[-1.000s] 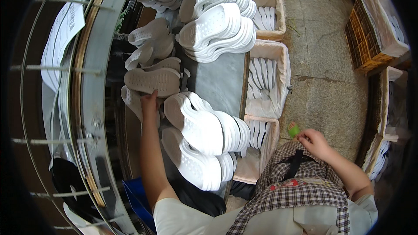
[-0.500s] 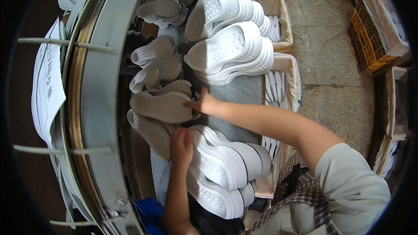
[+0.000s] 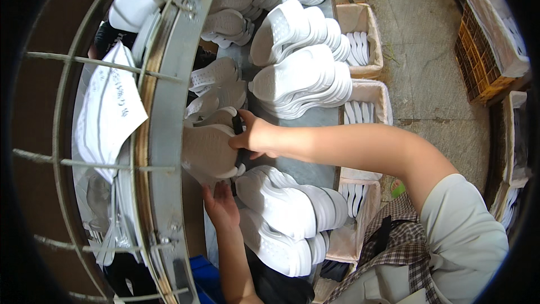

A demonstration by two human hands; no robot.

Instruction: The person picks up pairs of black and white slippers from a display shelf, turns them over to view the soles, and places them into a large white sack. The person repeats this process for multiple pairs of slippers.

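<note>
As the sole (image 3: 207,147) looks light and springy, the right hand (image 3: 258,135) aptly clasps its three-o'clock edge, left hand (image 3: 224,209) spread at six.

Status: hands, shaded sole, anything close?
Right hand at right end of shaded sole. Left hand open by its lower edge. White stack beside left hand.

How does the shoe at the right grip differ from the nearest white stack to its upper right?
The shoe looks greyish in shade; the stack is brighter white. The right grip touches the shoe; the stack is untouched. The shoe shows its broad face, the stack several layered edges. Both are pale.
</note>
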